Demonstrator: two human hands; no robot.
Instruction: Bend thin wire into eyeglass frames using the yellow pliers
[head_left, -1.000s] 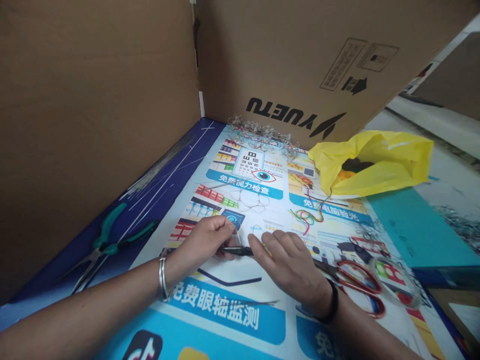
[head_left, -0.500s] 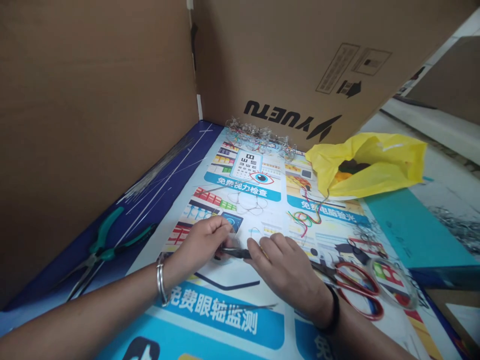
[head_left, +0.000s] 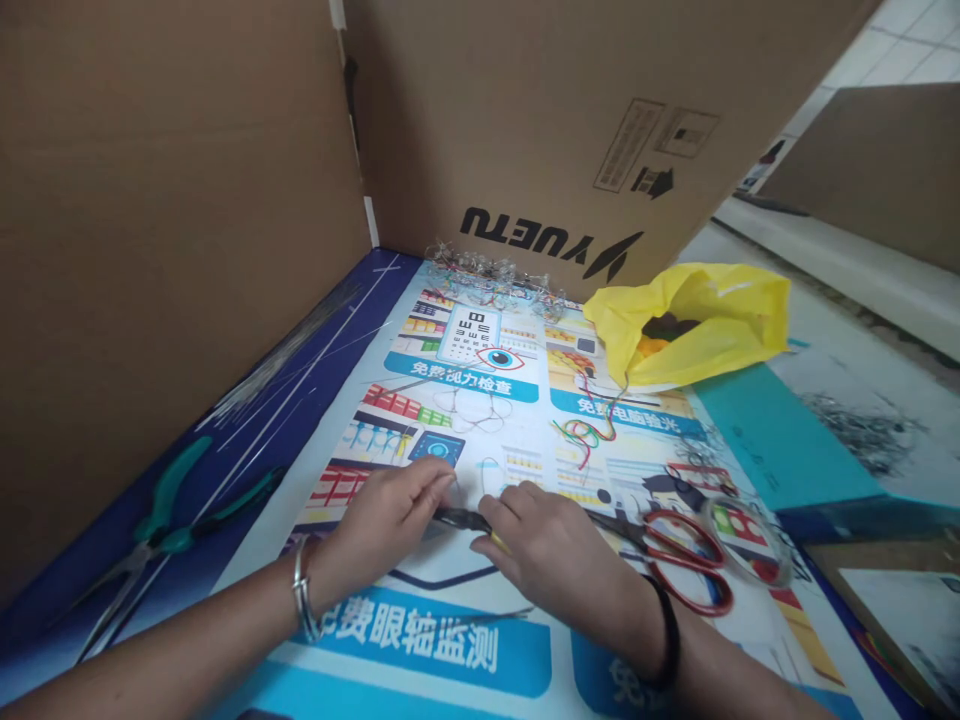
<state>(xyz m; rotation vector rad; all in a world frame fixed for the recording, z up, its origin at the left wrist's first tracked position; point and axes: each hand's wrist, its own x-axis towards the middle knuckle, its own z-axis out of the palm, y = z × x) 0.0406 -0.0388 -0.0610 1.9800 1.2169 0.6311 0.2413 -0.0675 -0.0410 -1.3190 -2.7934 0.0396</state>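
My right hand [head_left: 555,540] is closed around a pair of dark-nosed pliers [head_left: 463,519], a bit of yellow handle showing under the fingers. The jaws point left and meet the fingertips of my left hand [head_left: 397,510]. That hand is pinched, and a thin wire seems to rise from its fingers, too fine to follow. Both hands are low over a printed poster [head_left: 472,480]. Just beyond them lie bent wire loops [head_left: 472,408]. Red-handled scissors [head_left: 686,560] lie right of my right hand, partly behind it.
Green-handled pliers [head_left: 169,530] and straight wires [head_left: 277,360] lie at the left. Tangled wire pieces [head_left: 495,275] line the cardboard wall [head_left: 525,120]. On the right are a yellow bag [head_left: 720,330], coloured cords [head_left: 589,432], a clear round container [head_left: 750,540] and a teal board [head_left: 795,440].
The view has shifted, so the tools and box sit further left. My left fingers still meet the pliers' tip, and my right hand has turned slightly with the pliers.
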